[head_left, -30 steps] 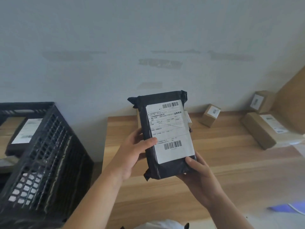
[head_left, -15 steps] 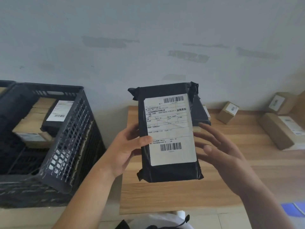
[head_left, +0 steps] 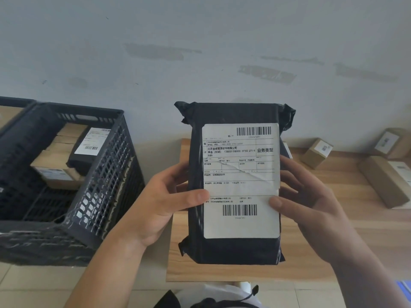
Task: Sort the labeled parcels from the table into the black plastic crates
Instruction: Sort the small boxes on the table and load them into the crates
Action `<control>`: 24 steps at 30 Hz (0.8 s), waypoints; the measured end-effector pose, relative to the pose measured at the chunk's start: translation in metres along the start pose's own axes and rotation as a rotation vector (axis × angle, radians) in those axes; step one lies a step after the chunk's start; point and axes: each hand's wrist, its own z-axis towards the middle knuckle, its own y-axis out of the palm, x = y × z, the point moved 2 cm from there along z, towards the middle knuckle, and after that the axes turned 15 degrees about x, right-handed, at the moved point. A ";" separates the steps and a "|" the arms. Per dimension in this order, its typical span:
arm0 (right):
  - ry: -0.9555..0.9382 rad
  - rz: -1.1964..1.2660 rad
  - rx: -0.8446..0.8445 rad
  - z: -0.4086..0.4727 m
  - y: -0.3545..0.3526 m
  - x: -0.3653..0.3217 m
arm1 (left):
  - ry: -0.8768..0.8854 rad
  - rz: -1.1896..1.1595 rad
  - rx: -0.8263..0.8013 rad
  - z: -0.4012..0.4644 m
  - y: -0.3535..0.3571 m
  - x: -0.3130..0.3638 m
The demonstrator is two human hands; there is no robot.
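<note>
**Parcel held upright in both hands above the table edge**

Thumbs press on the white shipping label from either side. The left hand wraps round the left edge of the black plastic mailer parcel, its thumb lying across the label's left margin and its fingers curled behind. The right hand grips the right edge in the same way, thumb tip on the label just above the lower barcode, fingers behind the package (only their knuckles show past the edge). So both hands are clamped on the one parcel, which stands upright in the air with the label facing the camera, over the near left corner of the light wooden table.

Behind the parcel's right edge a sliver of another dark package shows, too hidden to describe. Farther right on the table lie a small brown cardboard box with a label, a second labeled cardboard box against the wall, and a long flat cardboard parcel near the right border.

To the left of the table stands a black plastic lattice crate. Inside it are several tan cardboard boxes and, lying on top of them, a black mailer with a white label. A pale wall with grey patches rises behind everything.
</note>
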 end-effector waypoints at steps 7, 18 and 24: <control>0.031 0.029 0.018 0.001 -0.015 0.006 | -0.044 0.028 -0.007 0.009 0.015 -0.005; 0.062 0.059 0.024 0.008 -0.051 0.013 | -0.083 0.056 -0.028 0.024 0.047 -0.017; 0.082 0.073 0.057 0.009 -0.077 0.019 | -0.108 0.071 -0.010 0.036 0.073 -0.027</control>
